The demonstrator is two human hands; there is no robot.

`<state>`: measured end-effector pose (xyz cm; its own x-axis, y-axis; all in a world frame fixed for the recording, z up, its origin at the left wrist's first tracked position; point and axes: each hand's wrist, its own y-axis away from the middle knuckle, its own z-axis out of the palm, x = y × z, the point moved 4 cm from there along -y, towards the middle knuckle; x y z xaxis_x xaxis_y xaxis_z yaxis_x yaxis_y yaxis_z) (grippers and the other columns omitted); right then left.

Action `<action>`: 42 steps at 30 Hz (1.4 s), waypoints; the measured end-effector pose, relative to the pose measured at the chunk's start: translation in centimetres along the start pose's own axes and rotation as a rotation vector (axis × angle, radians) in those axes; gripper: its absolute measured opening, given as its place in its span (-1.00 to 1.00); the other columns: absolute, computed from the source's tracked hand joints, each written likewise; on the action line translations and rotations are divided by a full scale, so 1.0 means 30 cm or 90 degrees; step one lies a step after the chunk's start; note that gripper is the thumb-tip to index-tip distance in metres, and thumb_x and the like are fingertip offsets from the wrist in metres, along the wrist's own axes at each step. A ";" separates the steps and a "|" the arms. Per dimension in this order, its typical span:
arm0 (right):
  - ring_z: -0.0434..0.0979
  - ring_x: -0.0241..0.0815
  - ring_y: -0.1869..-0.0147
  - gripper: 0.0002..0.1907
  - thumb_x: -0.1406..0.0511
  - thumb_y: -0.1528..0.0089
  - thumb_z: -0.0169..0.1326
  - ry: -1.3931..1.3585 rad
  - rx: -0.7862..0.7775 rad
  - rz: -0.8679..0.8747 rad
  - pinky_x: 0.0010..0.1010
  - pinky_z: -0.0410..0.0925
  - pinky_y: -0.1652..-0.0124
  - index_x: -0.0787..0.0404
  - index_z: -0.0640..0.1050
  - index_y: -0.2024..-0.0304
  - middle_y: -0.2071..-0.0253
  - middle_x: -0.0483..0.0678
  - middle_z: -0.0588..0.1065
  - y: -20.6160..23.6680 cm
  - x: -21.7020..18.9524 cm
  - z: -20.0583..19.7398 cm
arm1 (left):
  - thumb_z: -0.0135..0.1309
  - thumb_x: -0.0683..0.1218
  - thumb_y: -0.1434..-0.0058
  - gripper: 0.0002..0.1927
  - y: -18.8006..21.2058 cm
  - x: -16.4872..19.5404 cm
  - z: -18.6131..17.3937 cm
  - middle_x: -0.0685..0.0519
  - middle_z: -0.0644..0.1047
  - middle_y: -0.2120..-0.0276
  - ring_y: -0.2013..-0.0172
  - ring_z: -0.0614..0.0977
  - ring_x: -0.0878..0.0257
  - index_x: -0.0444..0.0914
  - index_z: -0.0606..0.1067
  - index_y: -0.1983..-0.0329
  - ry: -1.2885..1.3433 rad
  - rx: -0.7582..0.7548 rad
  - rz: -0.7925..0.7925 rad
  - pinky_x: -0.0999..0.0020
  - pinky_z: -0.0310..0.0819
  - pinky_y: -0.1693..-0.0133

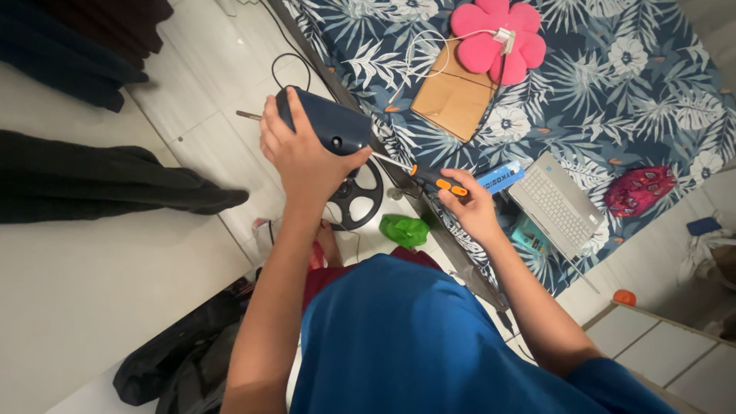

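We see the left hand (303, 157) with its fingers wrapped around a dark blue casing (326, 126), up at ten o'clock. The right hand (474, 208) grips an orange-and-black screwdriver (429, 179) at the middle, its tip touching the casing. A laptop (556, 203) lies on the flowery bed (613, 100) at three o'clock.

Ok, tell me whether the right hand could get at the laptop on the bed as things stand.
Probably not freely: the right hand is closed on the screwdriver, though the laptop lies close beside it with nothing between.
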<state>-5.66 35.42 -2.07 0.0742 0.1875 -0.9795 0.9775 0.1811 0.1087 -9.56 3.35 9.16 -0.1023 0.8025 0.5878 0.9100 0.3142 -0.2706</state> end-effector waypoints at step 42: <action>0.31 -0.44 0.31 -0.72 0.12 -0.40 -0.08 0.002 -0.218 0.174 -0.57 0.23 0.33 0.17 0.39 0.02 0.29 -0.18 0.42 -0.111 -0.194 -0.062 | 0.58 0.32 0.37 0.40 -0.004 -0.035 -0.024 -0.33 0.11 -0.37 -0.32 0.16 -0.39 -0.28 0.14 -0.48 0.001 -0.020 -0.001 -0.33 0.09 -0.23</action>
<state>-9.72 35.53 3.58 0.3207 0.2755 -0.9062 0.8000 0.4334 0.4149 -9.27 2.10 9.11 -0.1032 0.8014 0.5892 0.9219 0.2994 -0.2458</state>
